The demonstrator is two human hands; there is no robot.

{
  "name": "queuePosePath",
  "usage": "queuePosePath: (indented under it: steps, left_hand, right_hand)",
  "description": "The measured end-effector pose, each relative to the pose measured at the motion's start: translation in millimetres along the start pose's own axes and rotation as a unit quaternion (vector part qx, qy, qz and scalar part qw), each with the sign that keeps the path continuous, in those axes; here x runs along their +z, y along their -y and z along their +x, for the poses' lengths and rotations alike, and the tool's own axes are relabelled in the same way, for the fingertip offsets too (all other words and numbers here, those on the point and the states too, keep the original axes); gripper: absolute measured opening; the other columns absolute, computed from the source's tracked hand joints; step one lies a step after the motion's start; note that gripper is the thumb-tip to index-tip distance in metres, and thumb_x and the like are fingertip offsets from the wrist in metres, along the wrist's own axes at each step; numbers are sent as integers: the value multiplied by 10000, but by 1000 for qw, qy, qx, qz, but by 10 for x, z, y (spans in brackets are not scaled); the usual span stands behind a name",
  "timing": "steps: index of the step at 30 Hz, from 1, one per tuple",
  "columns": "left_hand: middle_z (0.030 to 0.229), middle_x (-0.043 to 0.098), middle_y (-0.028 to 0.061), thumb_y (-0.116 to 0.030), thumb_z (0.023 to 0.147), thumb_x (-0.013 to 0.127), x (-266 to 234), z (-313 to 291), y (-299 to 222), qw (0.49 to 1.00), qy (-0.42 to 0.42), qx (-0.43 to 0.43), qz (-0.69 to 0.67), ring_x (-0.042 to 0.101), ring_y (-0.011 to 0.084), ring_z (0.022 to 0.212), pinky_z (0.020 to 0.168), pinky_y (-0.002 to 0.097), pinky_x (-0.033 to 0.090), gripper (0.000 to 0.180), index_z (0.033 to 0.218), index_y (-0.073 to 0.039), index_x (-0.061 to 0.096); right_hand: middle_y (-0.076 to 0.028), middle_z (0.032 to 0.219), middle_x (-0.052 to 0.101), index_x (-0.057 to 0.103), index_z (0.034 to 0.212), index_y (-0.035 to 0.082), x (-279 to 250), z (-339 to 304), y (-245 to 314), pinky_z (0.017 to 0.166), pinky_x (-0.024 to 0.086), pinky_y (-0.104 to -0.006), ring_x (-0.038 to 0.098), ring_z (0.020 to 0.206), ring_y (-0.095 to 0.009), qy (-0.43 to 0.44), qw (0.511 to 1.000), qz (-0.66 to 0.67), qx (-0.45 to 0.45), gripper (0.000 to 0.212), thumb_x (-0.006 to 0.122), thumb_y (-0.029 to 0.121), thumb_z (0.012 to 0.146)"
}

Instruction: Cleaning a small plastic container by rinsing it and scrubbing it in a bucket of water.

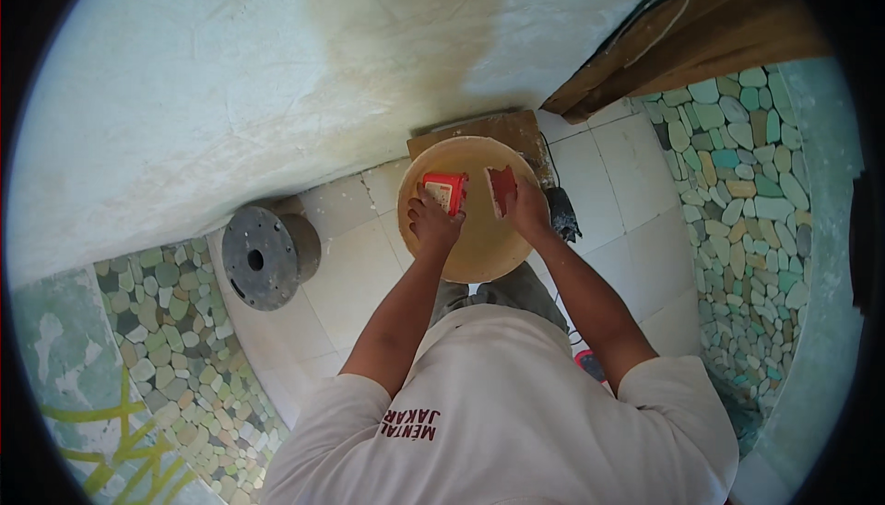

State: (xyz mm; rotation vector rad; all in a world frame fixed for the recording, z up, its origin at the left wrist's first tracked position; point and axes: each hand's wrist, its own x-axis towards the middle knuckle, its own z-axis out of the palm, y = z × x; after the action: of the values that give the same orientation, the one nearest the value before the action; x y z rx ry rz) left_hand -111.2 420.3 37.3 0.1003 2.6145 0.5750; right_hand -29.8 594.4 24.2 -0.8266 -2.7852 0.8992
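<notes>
A round, cream-yellow basin [479, 261] stands in front of my body, with cloudy liquid in it. Over its left half, my left hand [433, 221] is closed around a small red plastic box-shaped thing [446, 191] with a pale, speckled face. Over the right half, my right hand [527, 210] grips a flat red block [501, 187] with a pale edge; I cannot make out its exact kind. The two held things are apart from each other, above or at the liquid.
Behind the basin lies a brown wooden board [489, 125] against the stained wall [277, 71]. A grey spool [261, 259] sits on the tiles [355, 270] at left. Right of the basin is a dark object [563, 216] with a cable. Brown sheeting [701, 35] hangs upper right; pebbled strips [737, 201] flank the floor.
</notes>
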Motion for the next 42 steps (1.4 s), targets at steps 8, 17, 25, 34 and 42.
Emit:
queuePosePath:
  steps: [8,17,25,34,42]
  left_hand:
    - [1224,399,188,-318,625,819,430,12,201,995,-34,-55,73,449,366,1118,891,495,407,1097,1449,-56,145]
    - [1218,400,178,-347,609,830,588,34,141,991,-37,-111,66,441,358,1135,902,513,391,1128,1459,-92,133]
    - [1278,377,202,-380,648,805,673,47,153,982,-34,-187,9,449,370,1165,923,517,418,1105,1461,-83,117]
    - [1300,357,232,-372,677,780,454,-43,137,968,-22,-235,-82,430,394,1206,968,514,415,1064,1461,-73,126]
    - [1249,380,209,-358,652,806,230,-209,-89,981,-76,-176,-12,428,388,1181,930,544,396,1084,1459,-80,138]
  right_hand:
    - [-210,803,649,562,989,-10,-389,-108,47,663,509,-425,644,753,-392,66,982,176,24,184,566,57,818]
    - [-185,782,653,569,980,-16,-453,-126,-23,636,506,-353,670,699,-282,98,971,212,40,162,576,29,825]
    - [-178,751,654,586,998,-4,-435,-52,-146,616,507,-371,668,680,-288,103,973,200,53,192,587,72,822]
    - [-49,639,552,560,983,17,-366,-5,-235,439,448,-282,570,481,-127,80,972,218,27,134,546,44,853]
    - [-49,625,535,558,978,13,-298,10,-366,448,447,-304,566,474,-139,43,977,207,-14,140,562,56,844]
